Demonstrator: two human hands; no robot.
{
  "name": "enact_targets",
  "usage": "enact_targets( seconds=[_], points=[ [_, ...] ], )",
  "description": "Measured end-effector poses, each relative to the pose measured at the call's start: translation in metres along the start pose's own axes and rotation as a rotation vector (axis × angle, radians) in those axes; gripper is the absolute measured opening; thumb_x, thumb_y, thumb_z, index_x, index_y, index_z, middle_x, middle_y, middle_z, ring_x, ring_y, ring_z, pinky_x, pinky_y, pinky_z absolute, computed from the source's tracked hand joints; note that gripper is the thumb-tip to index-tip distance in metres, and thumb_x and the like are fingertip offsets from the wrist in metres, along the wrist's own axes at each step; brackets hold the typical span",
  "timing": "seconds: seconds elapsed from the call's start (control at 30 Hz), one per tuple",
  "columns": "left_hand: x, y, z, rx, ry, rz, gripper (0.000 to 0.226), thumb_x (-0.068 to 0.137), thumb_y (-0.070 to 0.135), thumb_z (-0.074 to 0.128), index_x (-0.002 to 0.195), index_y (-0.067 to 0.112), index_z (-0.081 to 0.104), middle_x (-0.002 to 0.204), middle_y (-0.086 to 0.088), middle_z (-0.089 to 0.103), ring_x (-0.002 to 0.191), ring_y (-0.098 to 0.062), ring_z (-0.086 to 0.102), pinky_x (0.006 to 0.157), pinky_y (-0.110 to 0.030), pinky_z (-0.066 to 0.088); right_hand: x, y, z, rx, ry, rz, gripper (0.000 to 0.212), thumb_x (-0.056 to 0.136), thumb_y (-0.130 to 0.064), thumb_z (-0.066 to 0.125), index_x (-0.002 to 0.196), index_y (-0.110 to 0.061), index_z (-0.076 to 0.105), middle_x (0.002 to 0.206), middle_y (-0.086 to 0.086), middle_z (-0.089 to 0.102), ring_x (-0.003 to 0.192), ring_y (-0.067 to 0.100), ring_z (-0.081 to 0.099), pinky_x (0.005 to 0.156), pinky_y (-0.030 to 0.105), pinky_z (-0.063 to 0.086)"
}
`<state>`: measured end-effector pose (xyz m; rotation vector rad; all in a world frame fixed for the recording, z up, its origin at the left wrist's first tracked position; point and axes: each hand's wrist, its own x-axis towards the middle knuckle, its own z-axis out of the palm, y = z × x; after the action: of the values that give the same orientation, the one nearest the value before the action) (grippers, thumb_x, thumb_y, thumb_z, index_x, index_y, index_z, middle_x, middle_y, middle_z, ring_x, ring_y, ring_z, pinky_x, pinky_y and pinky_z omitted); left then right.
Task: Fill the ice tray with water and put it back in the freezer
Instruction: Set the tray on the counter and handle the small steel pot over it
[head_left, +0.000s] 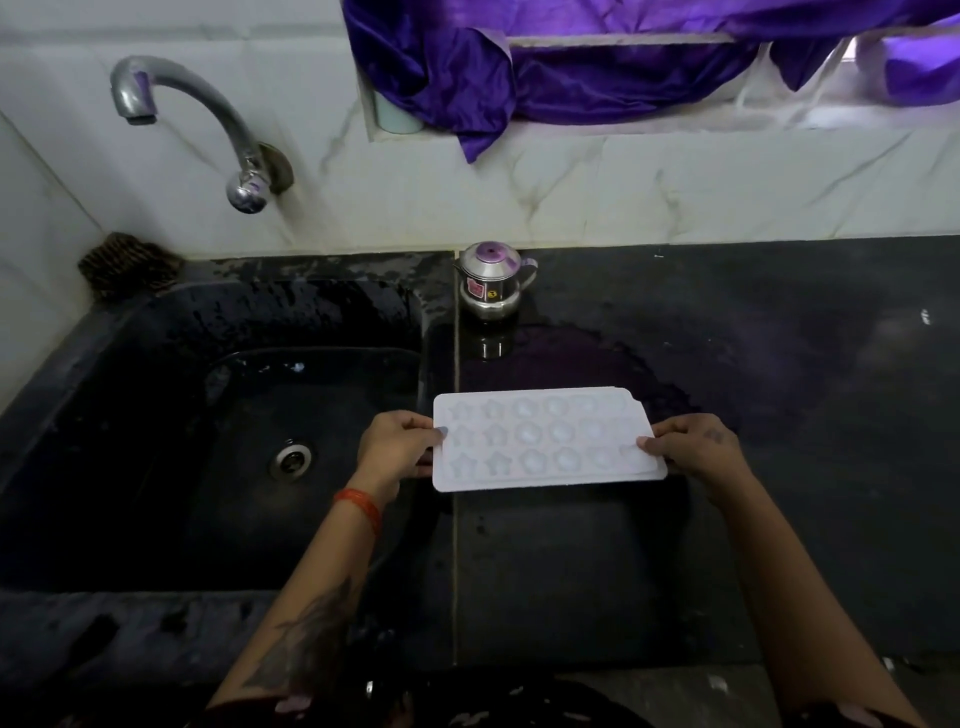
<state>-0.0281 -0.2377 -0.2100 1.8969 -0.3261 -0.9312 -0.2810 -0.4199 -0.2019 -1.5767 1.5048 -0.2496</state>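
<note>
A white ice tray (545, 439) with star and flower shaped wells is held level over the black counter, just right of the sink. My left hand (400, 444) grips its left short edge, thumb on top. My right hand (693, 447) grips the right short edge the same way. Whether the wells hold water I cannot tell. The black sink (156, 338) lies to the left, with a chrome tap (208, 109) on the wall above it; no water runs from it.
A small steel pot with a purple lid (493, 278) stands on the black counter (753, 364) behind the tray. The counter around it looks wet. A brown scrubber (127, 265) sits at the sink's back left corner. Purple cloth (597, 73) hangs over the window ledge.
</note>
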Motion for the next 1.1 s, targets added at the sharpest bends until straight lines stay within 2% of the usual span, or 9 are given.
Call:
enact_targets(
  seconds=[0.17,0.33,0.43,0.53,0.63,0.73,0.9,1.1],
  points=[
    [0.001,-0.002,0.018,0.014,0.058,-0.018,0.007,0.081,0.008,0.069,0.086,0.008,0.064,0.093,-0.015,0.071,0.083,-0.029,0.069,0.064,-0.034,0.056,0.017,0.005,-0.011,0.005,-0.078,0.038,0.012,0.074,-0.011,0.078,0.078,-0.005,0.069,0.094,0.017,0.069,0.090,0.033,0.066,0.087,0.047,0.054],
    [0.004,-0.005,0.022,0.031,0.114,-0.037,0.010,0.080,0.012,0.071,0.087,0.009,0.066,0.095,-0.014,0.071,0.085,-0.028,0.069,0.069,-0.036,0.058,0.025,-0.002,-0.020,-0.032,-0.212,0.034,0.024,0.077,-0.009,0.076,0.093,0.006,0.067,0.096,0.019,0.069,0.082,0.026,0.066,0.072,0.035,0.057],
    [0.005,0.001,0.025,0.067,0.193,0.010,0.027,0.079,0.023,0.073,0.103,0.012,0.064,0.103,-0.008,0.069,0.092,-0.025,0.067,0.080,-0.040,0.057,0.031,-0.006,-0.022,-0.104,-0.253,0.000,0.033,0.078,-0.027,0.076,0.093,0.000,0.068,0.098,0.017,0.069,0.090,0.028,0.067,0.081,0.040,0.057],
    [0.004,0.016,0.031,0.169,0.293,0.124,0.044,0.081,0.034,0.071,0.119,0.015,0.060,0.113,-0.004,0.066,0.103,-0.021,0.062,0.090,-0.037,0.052,0.036,-0.014,-0.021,-0.241,-0.150,-0.098,0.039,0.079,-0.045,0.070,0.092,-0.009,0.069,0.098,0.008,0.069,0.088,0.025,0.067,0.084,0.040,0.055],
    [0.007,0.037,0.037,0.183,0.330,0.219,0.051,0.083,0.037,0.069,0.127,0.015,0.055,0.123,-0.004,0.062,0.111,-0.019,0.059,0.092,-0.031,0.046,0.037,-0.031,-0.021,-0.333,-0.048,-0.170,0.051,0.080,-0.055,0.064,0.113,-0.017,0.064,0.111,0.004,0.064,0.099,0.025,0.062,0.081,0.029,0.046],
    [0.017,0.057,0.045,0.164,0.318,0.271,0.058,0.083,0.036,0.069,0.133,0.017,0.050,0.131,-0.006,0.058,0.114,-0.021,0.058,0.097,-0.033,0.046,0.043,-0.051,-0.018,-0.288,-0.034,-0.261,0.056,0.082,-0.054,0.063,0.124,-0.018,0.057,0.120,0.006,0.062,0.111,0.025,0.057,0.085,0.031,0.041],
    [0.043,0.083,0.057,0.110,0.246,0.337,0.066,0.080,0.032,0.073,0.138,0.017,0.045,0.136,-0.008,0.053,0.115,-0.023,0.056,0.096,-0.033,0.047,0.057,-0.092,0.000,-0.259,-0.107,-0.400,0.061,0.084,-0.050,0.061,0.133,-0.017,0.049,0.133,0.006,0.055,0.123,0.025,0.051,0.098,0.036,0.040],
    [0.084,0.101,0.067,0.054,0.200,0.341,0.082,0.079,0.026,0.075,0.146,0.013,0.030,0.146,-0.010,0.043,0.128,-0.026,0.048,0.105,-0.035,0.042,0.091,-0.138,0.038,-0.161,-0.189,-0.496,0.070,0.083,-0.051,0.062,0.140,-0.017,0.040,0.141,0.009,0.047,0.127,0.024,0.047,0.104,0.040,0.041]
  ],
)
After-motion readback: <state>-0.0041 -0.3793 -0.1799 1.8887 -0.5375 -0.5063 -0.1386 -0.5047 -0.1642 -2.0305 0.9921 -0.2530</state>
